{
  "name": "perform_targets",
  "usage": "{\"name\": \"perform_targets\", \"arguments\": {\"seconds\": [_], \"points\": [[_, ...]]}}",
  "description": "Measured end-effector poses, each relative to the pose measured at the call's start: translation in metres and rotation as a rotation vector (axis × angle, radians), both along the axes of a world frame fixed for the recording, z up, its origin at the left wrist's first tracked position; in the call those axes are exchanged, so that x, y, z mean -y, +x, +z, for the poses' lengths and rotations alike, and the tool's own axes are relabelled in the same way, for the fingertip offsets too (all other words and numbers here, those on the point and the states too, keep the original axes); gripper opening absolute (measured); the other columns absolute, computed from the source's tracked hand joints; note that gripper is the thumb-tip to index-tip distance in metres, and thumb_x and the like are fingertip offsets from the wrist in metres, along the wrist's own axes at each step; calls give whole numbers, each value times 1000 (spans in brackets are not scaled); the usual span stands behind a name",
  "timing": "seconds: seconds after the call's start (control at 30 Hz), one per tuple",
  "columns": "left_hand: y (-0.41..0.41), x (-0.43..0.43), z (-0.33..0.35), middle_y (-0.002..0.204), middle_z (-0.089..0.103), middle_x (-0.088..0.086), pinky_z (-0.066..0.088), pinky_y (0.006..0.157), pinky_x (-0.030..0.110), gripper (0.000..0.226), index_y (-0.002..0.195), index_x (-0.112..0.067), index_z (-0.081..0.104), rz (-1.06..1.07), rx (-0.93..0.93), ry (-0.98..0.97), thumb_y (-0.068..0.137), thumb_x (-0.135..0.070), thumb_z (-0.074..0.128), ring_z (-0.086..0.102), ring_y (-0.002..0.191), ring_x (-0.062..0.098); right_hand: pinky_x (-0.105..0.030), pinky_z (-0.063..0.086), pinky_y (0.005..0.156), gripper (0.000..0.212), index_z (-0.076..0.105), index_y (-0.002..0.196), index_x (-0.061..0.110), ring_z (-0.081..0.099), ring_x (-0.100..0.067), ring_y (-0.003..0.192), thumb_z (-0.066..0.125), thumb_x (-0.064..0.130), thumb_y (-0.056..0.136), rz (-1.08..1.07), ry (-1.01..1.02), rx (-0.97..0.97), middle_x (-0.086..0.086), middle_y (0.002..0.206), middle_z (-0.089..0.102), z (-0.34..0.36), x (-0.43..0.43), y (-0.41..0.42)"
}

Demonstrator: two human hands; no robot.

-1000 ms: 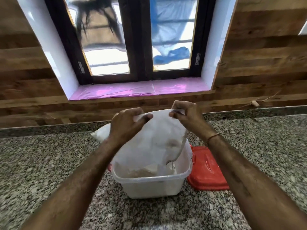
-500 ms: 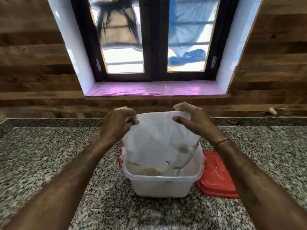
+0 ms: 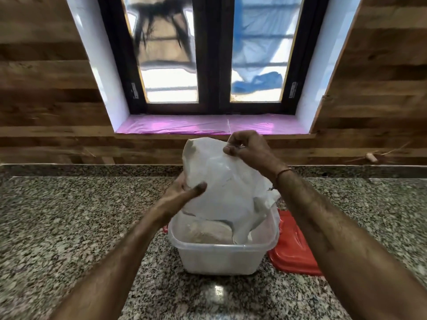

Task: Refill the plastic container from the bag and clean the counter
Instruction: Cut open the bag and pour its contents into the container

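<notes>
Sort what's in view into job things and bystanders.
Job: white bag, gripped by left hand and right hand; clear plastic container; red lid; granite counter.
Lying about: pink window-sill film; small pale object on the right ledge.

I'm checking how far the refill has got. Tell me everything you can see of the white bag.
The white bag is thin, crinkled, semi-opaque plastic, held upended and slack over the open plastic container. The right hand pinches its top corner. The left hand holds its left side, thumb across the front. Its lower end hangs inside the container, above a heap of pale powder. It looks nearly empty, and no flow is visible.
</notes>
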State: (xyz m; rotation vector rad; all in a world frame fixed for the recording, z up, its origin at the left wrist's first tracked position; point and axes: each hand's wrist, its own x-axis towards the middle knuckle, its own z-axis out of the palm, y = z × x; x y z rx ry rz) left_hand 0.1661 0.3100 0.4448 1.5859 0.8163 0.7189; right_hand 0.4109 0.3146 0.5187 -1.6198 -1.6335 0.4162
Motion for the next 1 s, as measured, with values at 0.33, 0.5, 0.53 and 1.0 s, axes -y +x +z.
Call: {"name": "perform_targets", "arguments": {"seconds": [0.33,0.5,0.53,1.0], "points": [[-4,-1,-23,90,67,-23,44,64,11,53,112,-37,64,258,-465,272,68,-48,91,64,84,-3,-54,60,90,11,75,88,13,70,-29,97,78,23,89,6,-14,-126,-7,93,75,-3,-3,8],[-10,-2,-26,106,74,-13,57,84,30,61,120,-36,62,234,-407,254,67,-52,90,71,99,11,-52,59,91,10,75,90,15,69,-23,96,77,25,90,-29,14,-48,-2,93,74,-3,-3,6],[-9,-3,-22,114,73,-13,58,89,34,71,127,-38,58,209,-251,190,66,-49,92,70,105,10,-52,59,91,10,75,90,16,69,-22,96,77,25,90,-35,9,-30,-1,93,73,-3,-2,6],[20,-10,21,121,72,-2,58,81,30,38,124,-27,69,299,259,147,99,-53,56,68,110,15,-41,61,76,16,66,80,25,67,-13,80,79,32,87,-145,133,263,14,78,66,-22,4,-21]]}}
